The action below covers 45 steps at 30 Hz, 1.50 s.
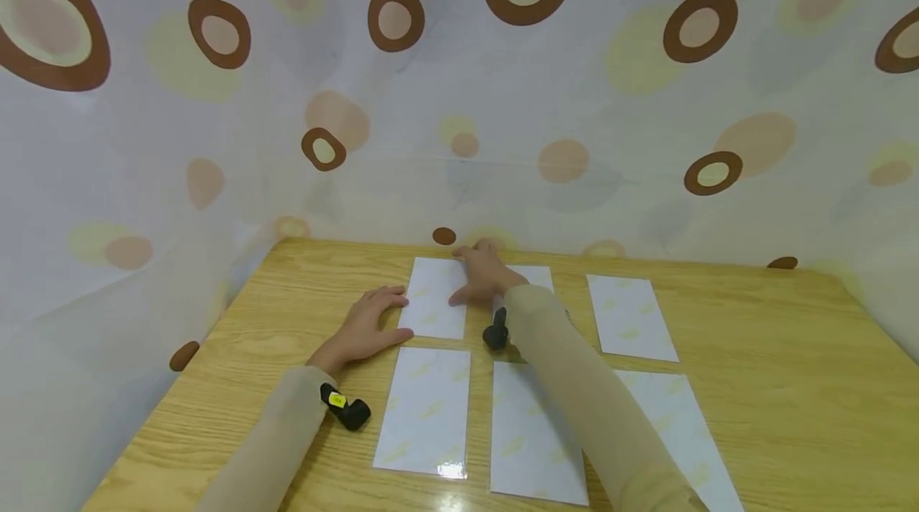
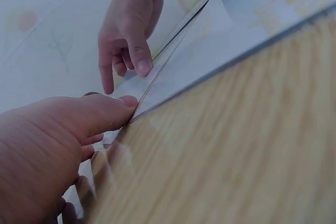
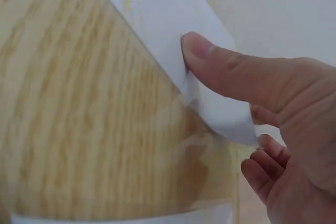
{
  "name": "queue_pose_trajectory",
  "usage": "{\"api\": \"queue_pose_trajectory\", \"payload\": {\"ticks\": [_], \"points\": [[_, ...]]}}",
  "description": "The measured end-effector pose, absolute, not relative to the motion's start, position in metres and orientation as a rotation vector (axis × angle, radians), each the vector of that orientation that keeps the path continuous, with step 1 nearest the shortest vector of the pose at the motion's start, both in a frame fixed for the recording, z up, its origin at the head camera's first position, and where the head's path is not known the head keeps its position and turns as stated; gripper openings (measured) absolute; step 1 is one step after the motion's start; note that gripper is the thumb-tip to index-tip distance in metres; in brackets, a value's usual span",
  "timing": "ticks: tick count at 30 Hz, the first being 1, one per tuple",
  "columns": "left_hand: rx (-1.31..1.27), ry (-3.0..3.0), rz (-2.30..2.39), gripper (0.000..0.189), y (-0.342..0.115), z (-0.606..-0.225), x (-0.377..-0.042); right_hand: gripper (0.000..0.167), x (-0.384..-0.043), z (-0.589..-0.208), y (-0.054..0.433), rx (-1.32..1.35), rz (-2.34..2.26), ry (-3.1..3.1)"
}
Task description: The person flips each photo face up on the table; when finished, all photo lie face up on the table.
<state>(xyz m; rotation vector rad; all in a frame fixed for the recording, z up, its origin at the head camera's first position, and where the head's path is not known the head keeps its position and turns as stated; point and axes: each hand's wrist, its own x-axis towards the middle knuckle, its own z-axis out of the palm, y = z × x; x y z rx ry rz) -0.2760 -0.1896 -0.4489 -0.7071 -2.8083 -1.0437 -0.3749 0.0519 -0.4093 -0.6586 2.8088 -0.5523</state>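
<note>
In the head view, my left hand [image 1: 364, 326] rests at the left edge of a white sheet [image 1: 435, 320] with faint yellow marks, at the back of the wooden table. Its fingers are extended and spread, the thumb near the front left corner. Over the sheet's back right part reaches my right hand [image 1: 485, 271]. The right wrist view has its thumb [image 3: 202, 51] pressing on the white sheet [image 3: 157, 19], other fingertips by the corner, where the sheet bends slightly. Both hands meet the sheet's edges in the left wrist view, the left hand [image 2: 47, 145] nearest.
More white sheets lie on the wooden table [image 1: 775, 368]: a front left sheet [image 1: 424, 412], a front middle sheet [image 1: 531, 432] partly under the right forearm, and a back right sheet [image 1: 632, 317]. A patterned curtain [image 1: 459, 89] hangs behind. Black wrist cameras sit on both sleeves.
</note>
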Motion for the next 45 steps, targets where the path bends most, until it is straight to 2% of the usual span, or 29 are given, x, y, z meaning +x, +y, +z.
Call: {"api": "queue_pose_trajectory", "payload": {"ticks": [4, 12, 19, 21, 25, 27, 33, 45], "points": [[-0.699, -2.798, -1.050, 0.049, -0.187, -0.449, -0.277, 0.097, -0.375, -0.408, 0.049, -0.641, -0.581, 2.848], [-0.517, -2.782, -1.264, 0.072, -0.178, -0.445, -0.273, 0.085, -0.375, -0.417, 0.051, -0.698, -0.788, 2.926], [-0.442, -2.539, -1.595, 0.073, -0.173, -0.445, -0.274, 0.089, -0.369, -0.413, 0.052, -0.665, -0.818, 2.872], [-0.403, -2.504, -1.668, 0.073, -0.171, -0.443, -0.273, 0.078, -0.365, -0.411, 0.052, -0.685, -0.810, 2.841], [-0.359, -2.428, -1.794, 0.070, -0.166, -0.439, -0.272, 0.044, -0.357, -0.406, 0.049, -0.729, -0.854, 2.735], [-0.349, -2.387, -1.846, 0.065, -0.164, -0.437, -0.272, 0.035, -0.355, -0.404, 0.048, -0.720, -0.914, 2.674], [-0.363, -2.351, -1.878, 0.046, -0.160, -0.426, -0.268, 0.048, -0.355, -0.404, 0.047, -0.583, -1.138, 2.473], [-0.516, -2.231, -1.926, 0.042, -0.156, -0.419, -0.267, 0.060, -0.345, -0.390, 0.041, -0.540, -1.403, 2.252]]}}
